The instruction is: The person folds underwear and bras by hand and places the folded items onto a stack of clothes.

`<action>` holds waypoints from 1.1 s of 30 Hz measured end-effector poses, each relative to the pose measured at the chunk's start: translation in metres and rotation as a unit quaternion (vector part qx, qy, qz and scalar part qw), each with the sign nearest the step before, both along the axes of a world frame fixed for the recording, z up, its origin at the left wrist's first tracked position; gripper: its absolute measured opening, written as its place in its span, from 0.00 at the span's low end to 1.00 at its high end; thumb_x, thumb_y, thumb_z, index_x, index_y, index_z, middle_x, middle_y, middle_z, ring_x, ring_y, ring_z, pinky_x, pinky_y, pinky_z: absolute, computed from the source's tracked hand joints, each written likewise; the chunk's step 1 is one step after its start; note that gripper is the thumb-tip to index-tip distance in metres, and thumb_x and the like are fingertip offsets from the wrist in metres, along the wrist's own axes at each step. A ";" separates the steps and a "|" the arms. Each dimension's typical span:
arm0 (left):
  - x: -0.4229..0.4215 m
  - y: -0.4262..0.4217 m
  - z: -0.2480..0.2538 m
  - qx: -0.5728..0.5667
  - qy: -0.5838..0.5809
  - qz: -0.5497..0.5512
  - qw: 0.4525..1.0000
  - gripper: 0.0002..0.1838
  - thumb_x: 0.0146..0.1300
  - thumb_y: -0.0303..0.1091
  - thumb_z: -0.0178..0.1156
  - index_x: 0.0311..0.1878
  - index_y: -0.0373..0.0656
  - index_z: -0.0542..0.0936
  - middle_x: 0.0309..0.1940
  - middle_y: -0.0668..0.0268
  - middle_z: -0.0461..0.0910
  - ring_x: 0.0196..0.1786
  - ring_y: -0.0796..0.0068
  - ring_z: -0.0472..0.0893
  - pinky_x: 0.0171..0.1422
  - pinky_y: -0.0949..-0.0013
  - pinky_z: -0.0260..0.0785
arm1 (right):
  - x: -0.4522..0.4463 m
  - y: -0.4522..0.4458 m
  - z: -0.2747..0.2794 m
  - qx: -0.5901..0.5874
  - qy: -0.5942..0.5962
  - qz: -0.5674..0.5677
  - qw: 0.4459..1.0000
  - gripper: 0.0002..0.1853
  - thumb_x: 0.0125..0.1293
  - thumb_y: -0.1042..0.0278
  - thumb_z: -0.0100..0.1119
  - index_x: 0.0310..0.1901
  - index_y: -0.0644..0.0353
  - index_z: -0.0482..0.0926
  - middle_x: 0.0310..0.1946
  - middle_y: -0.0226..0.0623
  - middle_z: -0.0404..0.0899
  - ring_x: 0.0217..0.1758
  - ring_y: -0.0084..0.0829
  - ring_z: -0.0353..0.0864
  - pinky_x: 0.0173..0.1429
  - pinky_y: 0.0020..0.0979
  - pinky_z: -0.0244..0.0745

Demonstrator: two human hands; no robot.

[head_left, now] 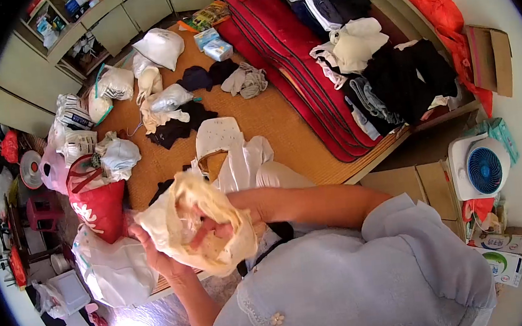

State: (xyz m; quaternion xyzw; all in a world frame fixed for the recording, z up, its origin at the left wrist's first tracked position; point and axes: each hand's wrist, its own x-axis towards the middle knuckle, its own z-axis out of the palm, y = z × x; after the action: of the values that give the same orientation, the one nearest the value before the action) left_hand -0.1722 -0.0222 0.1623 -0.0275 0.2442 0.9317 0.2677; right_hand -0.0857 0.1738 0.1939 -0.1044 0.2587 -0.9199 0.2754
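A cream, soft cloth garment (153, 220) is bunched in front of my chest, its opening facing up and its yellowish rim gathered; which garment it is, I cannot tell. My left hand (160, 257) grips its left lower side, fingers curled against the fabric. My right hand (214, 230) comes from the right and reaches into the opening, its fingers closed at the cloth and slightly blurred; the rim hides part of it. Just beyond the hands, a white garment with small dots (217, 132) and other pale clothing (245, 164) lie on the woven mat (166, 153).
Dark clothes (185, 123) and a grey crumpled cloth (245, 81) lie farther out on the mat. Folded red quilts (289, 66) and stacked clothes (353, 44) are at right. Bags, including a red one (98, 200), line the left side. A fan (483, 168) stands by cardboard boxes (417, 189).
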 end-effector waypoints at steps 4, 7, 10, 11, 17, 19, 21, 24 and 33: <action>0.018 0.010 -0.017 -0.176 0.129 -0.053 0.974 0.15 0.49 0.24 0.58 0.42 0.43 0.72 0.45 0.58 0.74 0.46 0.64 0.74 0.52 0.58 0.68 | -0.043 0.001 0.003 0.276 0.259 -0.111 0.919 0.14 0.50 0.64 0.60 0.37 0.59 0.73 0.36 0.40 0.76 0.35 0.33 0.76 0.40 0.32 0.72; 0.035 0.014 -0.023 -0.295 0.137 -0.075 0.943 0.14 0.50 0.27 0.58 0.43 0.42 0.71 0.43 0.58 0.73 0.45 0.64 0.74 0.51 0.60 0.68 | -0.044 -0.037 0.015 0.545 0.455 -0.148 0.689 0.16 0.46 0.63 0.60 0.36 0.62 0.75 0.32 0.45 0.78 0.35 0.39 0.78 0.37 0.39 0.73; 0.046 0.007 -0.018 -0.268 0.125 -0.078 0.952 0.15 0.51 0.31 0.57 0.43 0.41 0.71 0.42 0.58 0.73 0.44 0.65 0.74 0.50 0.61 0.68 | -0.014 -0.062 0.055 0.591 0.553 -0.033 0.587 0.13 0.43 0.64 0.58 0.29 0.65 0.77 0.23 0.47 0.78 0.28 0.47 0.79 0.33 0.45 0.73; 0.045 0.009 -0.014 -0.250 0.122 -0.073 0.958 0.15 0.52 0.32 0.57 0.43 0.40 0.71 0.42 0.58 0.73 0.44 0.65 0.74 0.49 0.62 0.68 | -0.008 -0.063 0.053 0.584 0.560 -0.029 0.586 0.13 0.43 0.64 0.58 0.28 0.65 0.78 0.23 0.48 0.78 0.27 0.47 0.79 0.32 0.45 0.73; 0.007 0.016 0.037 -0.074 0.065 -0.054 0.994 0.18 0.54 0.38 0.55 0.44 0.37 0.69 0.39 0.57 0.72 0.42 0.65 0.73 0.47 0.65 0.69 | 0.002 -0.034 0.087 0.609 0.541 0.054 0.578 0.12 0.54 0.68 0.52 0.39 0.63 0.70 0.25 0.46 0.74 0.26 0.43 0.77 0.26 0.38 0.73; 0.000 0.011 0.055 -0.045 0.073 -0.043 0.995 0.19 0.54 0.40 0.55 0.44 0.36 0.69 0.39 0.57 0.72 0.41 0.65 0.73 0.46 0.66 0.69 | 0.002 -0.032 0.081 0.577 0.473 -0.229 0.625 0.18 0.54 0.70 0.55 0.48 0.59 0.70 0.38 0.41 0.70 0.37 0.40 0.74 0.36 0.37 0.73; -0.003 0.010 0.067 -0.034 0.083 -0.039 0.995 0.20 0.55 0.42 0.54 0.44 0.35 0.69 0.38 0.57 0.71 0.41 0.66 0.73 0.46 0.67 0.69 | -0.017 -0.020 0.099 0.597 0.481 -0.284 0.576 0.26 0.48 0.74 0.58 0.52 0.58 0.67 0.46 0.44 0.68 0.45 0.42 0.71 0.49 0.36 0.68; -0.004 0.011 0.073 -0.075 0.129 -0.048 0.988 0.22 0.56 0.44 0.54 0.44 0.35 0.68 0.38 0.56 0.72 0.39 0.66 0.74 0.44 0.69 0.69 | -0.032 -0.021 0.089 0.610 0.441 -0.326 0.573 0.26 0.45 0.75 0.60 0.51 0.57 0.68 0.44 0.42 0.70 0.45 0.42 0.71 0.51 0.39 0.66; -0.005 0.015 0.082 -0.180 0.379 0.189 0.888 0.16 0.48 0.37 0.63 0.35 0.39 0.69 0.32 0.63 0.68 0.38 0.71 0.70 0.43 0.71 0.67 | -0.029 -0.018 0.068 0.522 0.500 -0.450 0.524 0.11 0.46 0.81 0.56 0.33 0.58 0.74 0.31 0.39 0.70 0.24 0.38 0.71 0.27 0.29 0.67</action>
State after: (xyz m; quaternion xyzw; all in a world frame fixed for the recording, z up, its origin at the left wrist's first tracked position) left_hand -0.1769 -0.0069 0.2441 0.2341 0.4804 0.8445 -0.0356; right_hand -0.1149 0.1563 0.2617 -0.2549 0.8004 -0.4187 -0.3451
